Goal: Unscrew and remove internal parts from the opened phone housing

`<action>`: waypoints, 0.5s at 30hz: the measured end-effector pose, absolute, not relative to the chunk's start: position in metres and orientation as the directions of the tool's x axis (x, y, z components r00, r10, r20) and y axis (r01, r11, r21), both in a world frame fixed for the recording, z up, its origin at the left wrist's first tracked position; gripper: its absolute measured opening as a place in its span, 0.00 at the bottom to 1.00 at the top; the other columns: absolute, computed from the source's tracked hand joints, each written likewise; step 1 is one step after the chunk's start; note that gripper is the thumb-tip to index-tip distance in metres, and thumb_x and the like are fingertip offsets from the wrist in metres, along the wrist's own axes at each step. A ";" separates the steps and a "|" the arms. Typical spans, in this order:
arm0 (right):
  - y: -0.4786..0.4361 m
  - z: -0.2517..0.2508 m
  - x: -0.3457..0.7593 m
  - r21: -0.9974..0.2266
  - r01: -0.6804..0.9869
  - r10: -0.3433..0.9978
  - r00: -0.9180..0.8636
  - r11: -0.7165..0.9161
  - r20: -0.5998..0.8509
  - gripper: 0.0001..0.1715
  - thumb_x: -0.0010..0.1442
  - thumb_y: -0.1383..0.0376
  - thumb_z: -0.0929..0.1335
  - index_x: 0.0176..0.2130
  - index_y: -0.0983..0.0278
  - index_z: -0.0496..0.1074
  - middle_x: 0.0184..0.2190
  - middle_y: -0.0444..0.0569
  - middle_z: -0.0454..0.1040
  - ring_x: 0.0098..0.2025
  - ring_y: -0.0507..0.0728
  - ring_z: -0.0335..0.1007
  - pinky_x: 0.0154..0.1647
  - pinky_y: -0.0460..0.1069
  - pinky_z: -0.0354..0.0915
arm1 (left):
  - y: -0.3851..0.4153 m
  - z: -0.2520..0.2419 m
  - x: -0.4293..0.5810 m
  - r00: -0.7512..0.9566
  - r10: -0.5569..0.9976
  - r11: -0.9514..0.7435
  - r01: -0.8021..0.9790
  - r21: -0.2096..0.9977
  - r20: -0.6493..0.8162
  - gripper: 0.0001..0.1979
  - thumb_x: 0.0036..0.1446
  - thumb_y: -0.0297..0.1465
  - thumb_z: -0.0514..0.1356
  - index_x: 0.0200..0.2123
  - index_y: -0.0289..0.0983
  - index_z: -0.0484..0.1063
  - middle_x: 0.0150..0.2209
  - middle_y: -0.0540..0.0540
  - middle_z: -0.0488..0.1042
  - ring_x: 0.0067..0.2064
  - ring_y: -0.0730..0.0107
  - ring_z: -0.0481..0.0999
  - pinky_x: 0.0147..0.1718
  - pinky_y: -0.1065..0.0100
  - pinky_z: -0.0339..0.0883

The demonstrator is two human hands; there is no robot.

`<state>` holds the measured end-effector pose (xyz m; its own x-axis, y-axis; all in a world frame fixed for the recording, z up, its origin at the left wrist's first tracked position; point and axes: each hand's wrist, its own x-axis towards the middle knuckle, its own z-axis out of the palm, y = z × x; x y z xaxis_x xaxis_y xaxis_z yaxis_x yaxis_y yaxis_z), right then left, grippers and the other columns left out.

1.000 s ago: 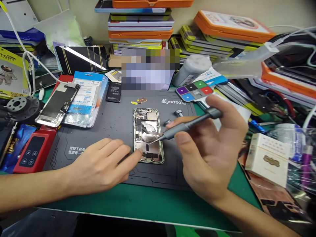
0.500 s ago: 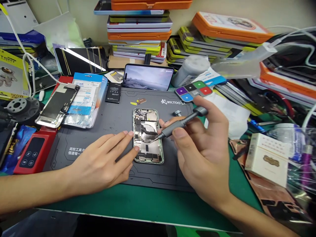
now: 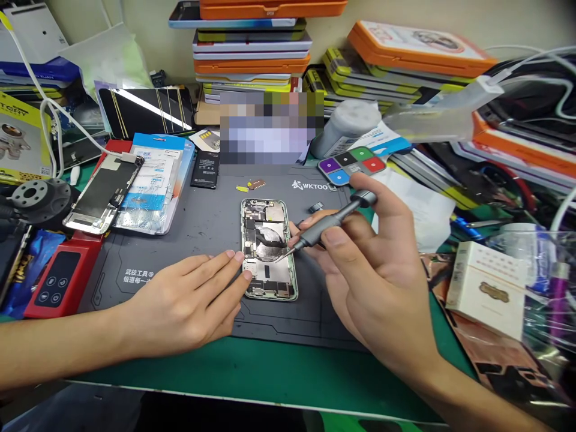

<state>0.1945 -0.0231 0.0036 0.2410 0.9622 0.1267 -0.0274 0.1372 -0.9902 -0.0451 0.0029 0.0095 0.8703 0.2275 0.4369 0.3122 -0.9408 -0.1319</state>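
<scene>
An opened phone body [image 3: 269,249] with bare circuitry lies on the grey work mat [image 3: 198,222]. My left hand [image 3: 189,303] rests flat on the mat, its fingertips pressing the phone's left edge. My right hand [image 3: 373,270] grips a grey screwdriver [image 3: 330,223] whose tip touches the phone's inside near its right rim. A detached screen [image 3: 104,193] lies at the mat's far left.
A red device [image 3: 60,277] sits at the left. A colour-keyed screw tray [image 3: 351,164] and a grey bottle [image 3: 346,127] lie behind the mat. Stacked orange and yellow cases [image 3: 254,48] line the back wall. A white box [image 3: 483,288] stands at the right.
My left fingers slid up along the phone's left edge. My right hand and the screwdriver drifted slightly left and lower, the tip staying inside the phone.
</scene>
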 end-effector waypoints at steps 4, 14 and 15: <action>-0.023 0.003 0.199 -0.986 -0.017 0.962 0.222 0.166 0.158 0.32 0.67 0.61 0.70 0.66 0.48 0.62 0.42 0.46 0.76 0.45 0.58 0.76 0.52 0.59 0.77 | 0.001 0.009 -0.047 0.865 0.189 -0.953 0.276 -0.127 0.464 0.16 0.66 0.29 0.61 0.52 0.25 0.78 0.51 0.35 0.82 0.53 0.56 0.83 0.51 0.61 0.81; -0.022 0.006 0.204 -0.985 -0.108 0.968 0.228 0.131 0.104 0.30 0.65 0.62 0.72 0.63 0.47 0.66 0.39 0.46 0.74 0.41 0.58 0.78 0.44 0.56 0.82 | 0.000 0.009 -0.050 0.882 0.113 -0.972 0.193 -0.133 0.457 0.16 0.64 0.30 0.62 0.50 0.25 0.78 0.50 0.34 0.82 0.54 0.55 0.83 0.51 0.62 0.82; -0.023 0.006 0.204 -0.987 -0.099 0.967 0.235 0.127 0.101 0.30 0.65 0.61 0.72 0.63 0.47 0.66 0.39 0.45 0.74 0.41 0.58 0.77 0.45 0.56 0.81 | -0.001 0.009 -0.050 0.882 0.111 -0.972 0.191 -0.133 0.458 0.16 0.64 0.30 0.61 0.50 0.25 0.78 0.50 0.34 0.82 0.53 0.55 0.83 0.51 0.62 0.82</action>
